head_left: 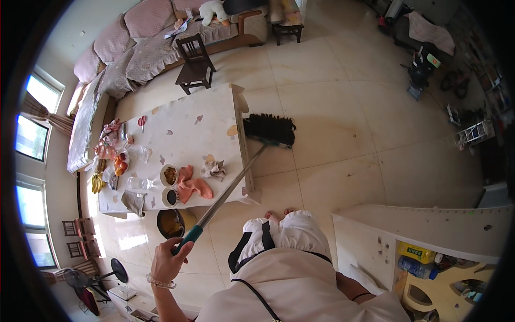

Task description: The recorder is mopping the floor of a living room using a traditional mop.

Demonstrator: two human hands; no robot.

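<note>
My left hand, with a beaded bracelet on the wrist, is closed round the green grip of a long-handled broom. Its metal handle slants away to the right, passing over the near corner of the table. The black bristle head rests on the tiled floor, close against the table's right side. Part of my right arm shows beside my body, but the right hand is out of sight.
Bowls, an orange cloth, red scissors and fruit crowd the table. A round bin stands under its near edge. Beyond are a dark chair and a sofa. A white cabinet is at my right.
</note>
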